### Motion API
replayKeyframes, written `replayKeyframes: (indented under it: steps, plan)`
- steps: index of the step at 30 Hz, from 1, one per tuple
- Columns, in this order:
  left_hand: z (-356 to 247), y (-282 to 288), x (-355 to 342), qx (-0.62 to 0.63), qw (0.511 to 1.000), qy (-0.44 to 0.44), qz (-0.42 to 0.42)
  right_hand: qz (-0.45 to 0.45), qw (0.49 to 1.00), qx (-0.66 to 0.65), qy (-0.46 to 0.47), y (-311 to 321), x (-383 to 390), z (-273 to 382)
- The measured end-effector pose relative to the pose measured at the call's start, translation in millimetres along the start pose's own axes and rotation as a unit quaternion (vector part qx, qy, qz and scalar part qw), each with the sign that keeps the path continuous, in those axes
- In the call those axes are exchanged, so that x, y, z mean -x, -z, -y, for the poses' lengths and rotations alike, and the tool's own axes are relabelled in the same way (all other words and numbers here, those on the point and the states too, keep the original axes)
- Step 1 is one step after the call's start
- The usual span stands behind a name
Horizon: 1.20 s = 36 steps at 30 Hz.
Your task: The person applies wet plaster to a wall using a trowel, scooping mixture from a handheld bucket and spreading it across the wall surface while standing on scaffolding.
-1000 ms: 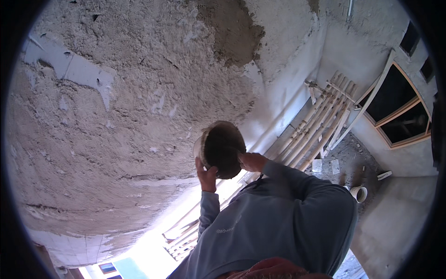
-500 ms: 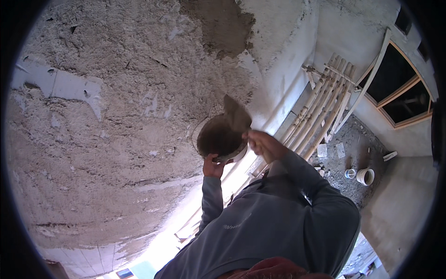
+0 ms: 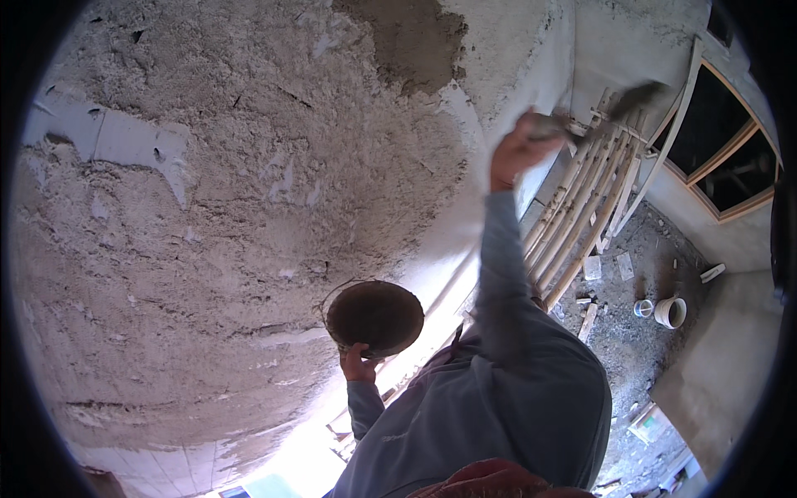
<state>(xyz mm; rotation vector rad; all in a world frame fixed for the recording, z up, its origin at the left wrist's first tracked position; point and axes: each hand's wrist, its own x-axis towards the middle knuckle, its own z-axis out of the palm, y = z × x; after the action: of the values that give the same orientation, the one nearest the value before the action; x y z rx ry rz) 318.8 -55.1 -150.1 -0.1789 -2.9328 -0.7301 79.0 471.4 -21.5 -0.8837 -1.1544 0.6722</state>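
Observation:
My left hand (image 3: 357,363) grips the rim and side of a round bucket (image 3: 375,317), tilted so its dark inside faces up toward me. What lies in the bucket is too dark to make out well. My right hand (image 3: 525,148) is raised far up and to the right, closed round the handle of a trowel (image 3: 636,100). The trowel's blade is smeared by motion and points away to the right. Beside both hands spreads a rough, mortar-coated wall (image 3: 207,274), with a darker, smoother patch (image 3: 419,41) at the top.
A rack-like platform of wooden poles (image 3: 573,212) stands to the right, behind my raised arm. Beyond it is a wood-framed window (image 3: 722,141). A white bucket (image 3: 671,313) and a smaller pail (image 3: 643,308) stand on the rubble-strewn floor (image 3: 639,249).
My right hand has lifted the trowel from over the bucket, swinging it up and right. The bucket in my left hand has dropped lower and slightly left.

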Motion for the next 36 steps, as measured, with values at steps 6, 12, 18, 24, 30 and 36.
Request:
replayKeyframes:
  steps: [6,12,18,24,30,36]
  plan:
    - [-80.3,22.2,-45.4,0.562,0.730,0.384,-0.063,0.676,0.687,-0.265,-0.037,98.3,162.3,-10.1]
    - [-108.8,-1.2,-77.8,0.479,0.809,0.339,-0.015,0.912,0.396,-0.102,0.038,210.6,121.8,-36.0]
    - [-131.2,-65.4,-122.9,0.290,0.952,0.061,0.076,0.838,0.528,0.102,0.094,228.1,158.4,-79.3]
    - [-194.2,-69.0,-135.3,0.303,0.945,-0.026,0.123,0.901,0.324,-0.044,-0.286,244.7,96.5,-59.4]
    - [-160.8,-114.6,-168.0,0.442,0.866,0.120,0.202,0.672,0.180,-0.251,-0.673,240.0,119.8,-90.9]
    - [-45.4,-134.5,-169.2,0.500,0.824,0.184,0.193,0.515,0.409,-0.306,-0.688,169.7,79.2,-79.3]
